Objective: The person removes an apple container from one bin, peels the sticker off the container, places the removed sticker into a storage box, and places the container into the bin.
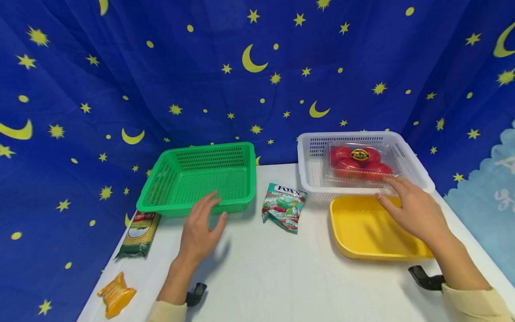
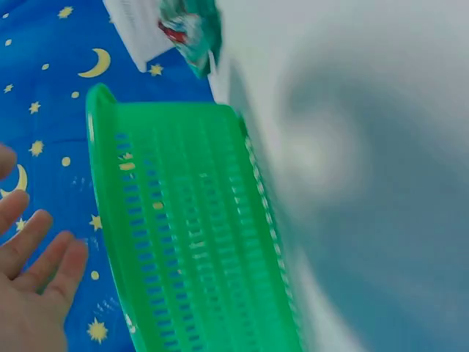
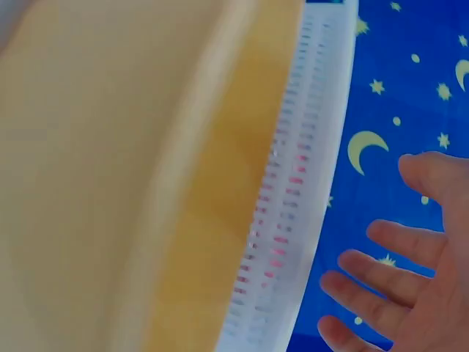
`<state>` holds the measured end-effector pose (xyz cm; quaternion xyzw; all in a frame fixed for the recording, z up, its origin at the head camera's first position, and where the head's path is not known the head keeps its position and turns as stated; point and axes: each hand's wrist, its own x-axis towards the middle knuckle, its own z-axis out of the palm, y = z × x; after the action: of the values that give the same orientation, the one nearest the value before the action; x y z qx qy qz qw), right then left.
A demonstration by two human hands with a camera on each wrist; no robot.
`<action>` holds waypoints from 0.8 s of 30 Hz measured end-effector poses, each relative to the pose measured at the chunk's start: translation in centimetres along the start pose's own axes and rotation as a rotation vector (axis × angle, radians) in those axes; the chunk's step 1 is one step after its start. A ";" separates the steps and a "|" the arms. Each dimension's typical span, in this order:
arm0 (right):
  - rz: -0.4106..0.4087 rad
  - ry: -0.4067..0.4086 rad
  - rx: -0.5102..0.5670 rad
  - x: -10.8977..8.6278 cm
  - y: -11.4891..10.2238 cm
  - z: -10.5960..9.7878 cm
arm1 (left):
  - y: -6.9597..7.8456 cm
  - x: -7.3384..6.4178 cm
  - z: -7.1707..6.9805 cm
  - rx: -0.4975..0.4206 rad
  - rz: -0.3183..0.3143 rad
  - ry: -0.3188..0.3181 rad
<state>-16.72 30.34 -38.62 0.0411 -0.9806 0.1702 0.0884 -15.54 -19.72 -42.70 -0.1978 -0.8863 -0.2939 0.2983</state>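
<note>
My left hand (image 1: pixel 200 230) hovers with relaxed, spread fingers at the near rim of an empty-looking green basket (image 1: pixel 209 179); the left wrist view shows those fingers apart from the basket's wall. My right hand (image 1: pixel 416 210) is over a yellow tray (image 1: pixel 362 230), fingers spread and holding nothing. Its fingertips overlap the near rim of a white basket (image 1: pixel 318 183) in the head view. Inside that basket lies a clear plastic pack of red fruit (image 1: pixel 360 163) with a black and yellow label. Between the hands, a Fox's candy bag (image 1: pixel 284 207) rests on the table.
A pasta-like packet (image 1: pixel 139 233) lies by the green basket's near left corner. Closer in, an orange wrapped packet (image 1: pixel 116 296) sits near the left edge of the white table (image 1: pixel 277 277). A blue star-patterned curtain (image 1: pixel 225 103) hangs behind.
</note>
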 end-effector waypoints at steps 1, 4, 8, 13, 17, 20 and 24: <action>0.016 -0.010 0.017 0.2 0.1 -0.2 | 0.2 0.1 0.1 -0.063 0.001 0.038; 0.059 -0.045 0.084 0.7 0.6 -0.8 | 0.7 0.3 0.5 -0.250 -0.027 0.092; 0.077 -0.049 0.155 1.4 1.4 -1.2 | 1.5 0.5 1.1 -0.433 -0.111 0.058; 0.064 -0.040 0.202 2.1 2.3 -1.5 | 2.6 0.8 1.8 -0.517 -0.244 -0.036; 0.102 -0.073 0.230 2.7 2.8 -1.5 | 4.2 1.3 2.0 -0.576 -0.318 -0.098; 0.133 -0.087 0.242 3.1 3.1 -1.5 | 5.7 2.0 1.8 -0.646 -0.367 -0.139; 0.156 -0.102 0.253 3.7 3.4 -1.4 | 6.7 2.6 2.1 -0.732 -0.396 -0.189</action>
<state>-20.54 33.79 -37.77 -0.0157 -0.9547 0.2965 0.0193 -14.84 -12.93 -39.72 -0.1429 -0.7677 -0.6214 0.0638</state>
